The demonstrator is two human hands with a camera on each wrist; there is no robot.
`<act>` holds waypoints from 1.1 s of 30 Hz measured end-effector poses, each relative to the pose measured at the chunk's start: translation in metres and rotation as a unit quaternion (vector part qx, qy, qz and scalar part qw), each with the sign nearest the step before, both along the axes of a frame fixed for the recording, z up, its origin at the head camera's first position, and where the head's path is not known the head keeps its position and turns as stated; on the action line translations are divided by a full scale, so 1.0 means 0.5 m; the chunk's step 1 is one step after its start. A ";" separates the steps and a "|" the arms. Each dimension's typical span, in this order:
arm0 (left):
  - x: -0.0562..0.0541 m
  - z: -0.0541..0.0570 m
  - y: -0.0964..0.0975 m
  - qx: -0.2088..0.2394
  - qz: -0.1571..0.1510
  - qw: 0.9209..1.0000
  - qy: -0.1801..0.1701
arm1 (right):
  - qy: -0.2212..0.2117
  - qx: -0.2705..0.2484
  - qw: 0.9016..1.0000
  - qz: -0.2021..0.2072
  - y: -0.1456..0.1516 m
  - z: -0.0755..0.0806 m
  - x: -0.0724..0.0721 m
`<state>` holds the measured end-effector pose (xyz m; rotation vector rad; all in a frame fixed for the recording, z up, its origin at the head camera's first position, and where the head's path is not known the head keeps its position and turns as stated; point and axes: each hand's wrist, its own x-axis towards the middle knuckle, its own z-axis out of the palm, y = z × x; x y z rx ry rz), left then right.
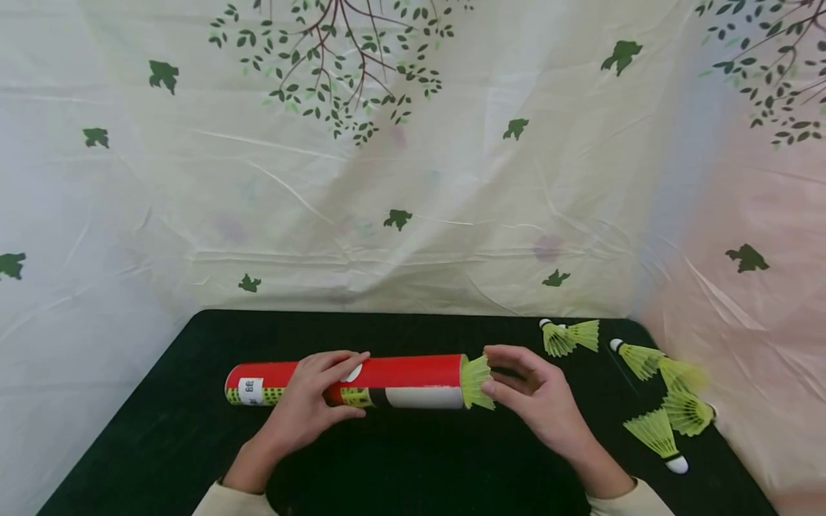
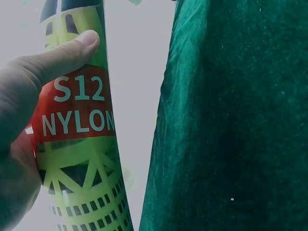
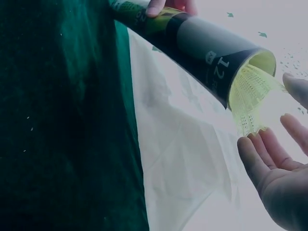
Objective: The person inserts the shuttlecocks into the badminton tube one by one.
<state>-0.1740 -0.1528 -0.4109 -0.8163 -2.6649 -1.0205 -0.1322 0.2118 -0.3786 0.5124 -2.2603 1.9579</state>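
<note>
a dark green cloth [image 1: 413, 466] is covering the table, and pale hangings [image 1: 452, 179] are enclosing it at nine, twelve and three o'clock, the three o'clock side turning pinkish. printed leafy branches [image 1: 348, 57] are drooping near the top at twelve and one o'clock, with green bird shapes [image 1: 398, 219] scattering around them.

the red tube [image 1: 413, 371] is lying lengthwise across the middle of the head view, its open end pointing to three o'clock; whether it is resting on the cloth or being held just above it, i cannot tell. the left hand [image 1: 319, 390] is gripping the tube left of its middle, the thumb crossing the printed side, where the left wrist view is showing "s12 nylon".

at the open end, a yellow shuttlecock [image 1: 477, 383] is sitting partly inside, its flared skirt sticking out towards three o'clock. the right hand [image 1: 538, 390] is holding that skirt by its rim, thumb and fingertips touching opposite edges. beyond this hand, loose shuttlecocks [image 1: 648, 430] are lying from one to four o'clock, some overlapping.
</note>
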 end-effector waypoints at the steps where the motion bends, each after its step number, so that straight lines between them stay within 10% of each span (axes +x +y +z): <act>1: 0.000 0.000 0.000 0.001 0.001 1.000 0.000 | 0.002 0.004 1.000 0.001 -0.003 0.002 0.000; 33: 0.003 0.000 -0.001 0.008 0.002 1.000 0.003 | -0.006 0.034 0.999 0.039 -0.035 0.027 0.003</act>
